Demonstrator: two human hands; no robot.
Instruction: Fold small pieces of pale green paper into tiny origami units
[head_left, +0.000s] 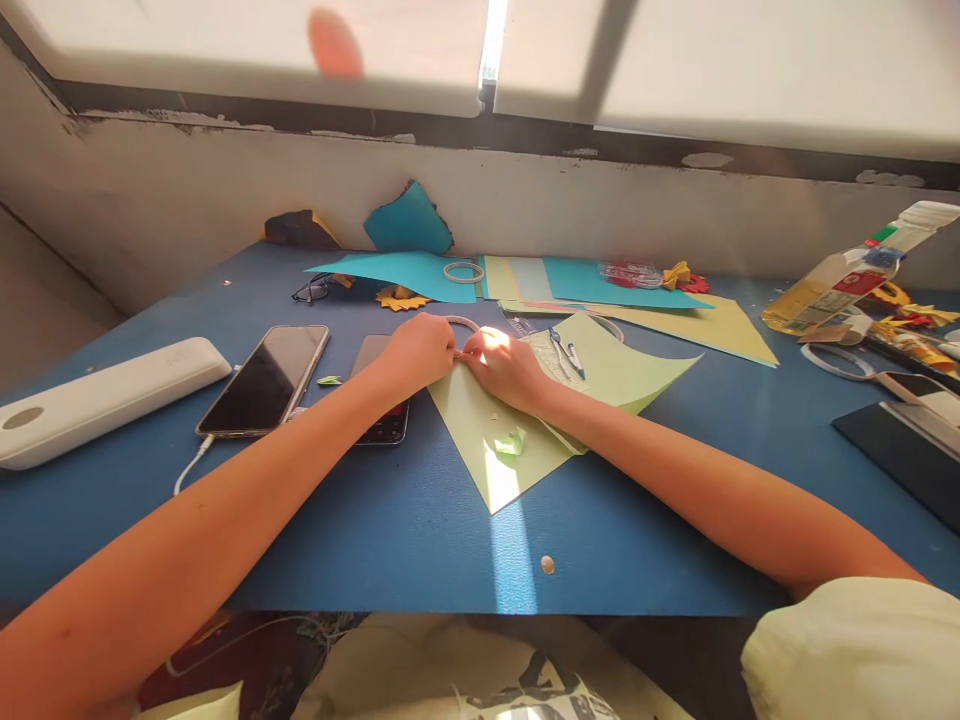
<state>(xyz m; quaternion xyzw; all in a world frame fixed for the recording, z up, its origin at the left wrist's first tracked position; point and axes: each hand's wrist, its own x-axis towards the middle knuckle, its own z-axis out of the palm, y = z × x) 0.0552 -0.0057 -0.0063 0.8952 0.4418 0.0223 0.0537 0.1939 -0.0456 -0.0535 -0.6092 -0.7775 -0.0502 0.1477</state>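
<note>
Right hand [504, 368] — pinched on paper [477, 420]

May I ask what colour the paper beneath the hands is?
The paper is pale green; see head view.

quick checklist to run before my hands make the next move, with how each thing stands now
1. Hands together: ok, the left hand and right hand meet at the green paper.
2. What sits in their grip: cannot tell, mostly hidden.
3. Green paper free of scraps: not ok, a scrap lies on it.
4. Cable in the phone: ok, plugged in at its near end.
5. Bottle capped: ok, the cap is on.
</note>
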